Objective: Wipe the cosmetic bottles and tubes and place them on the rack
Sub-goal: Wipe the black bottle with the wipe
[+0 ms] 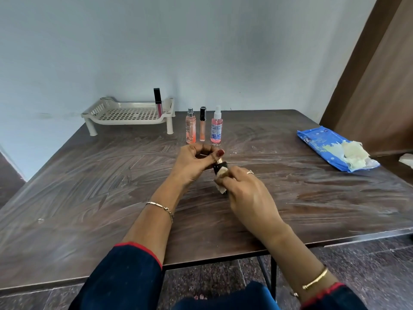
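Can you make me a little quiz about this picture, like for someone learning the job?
1. True or false: the rack already holds one tube.
2. How many bottles and tubes stand on the table beside the rack? A) two B) three C) five
3. Fill in: the right hand rubs a ____ on the item in the left hand.

Key
1. True.
2. B: orange bottle, slim tube, pink spray bottle.
3. Wipe.
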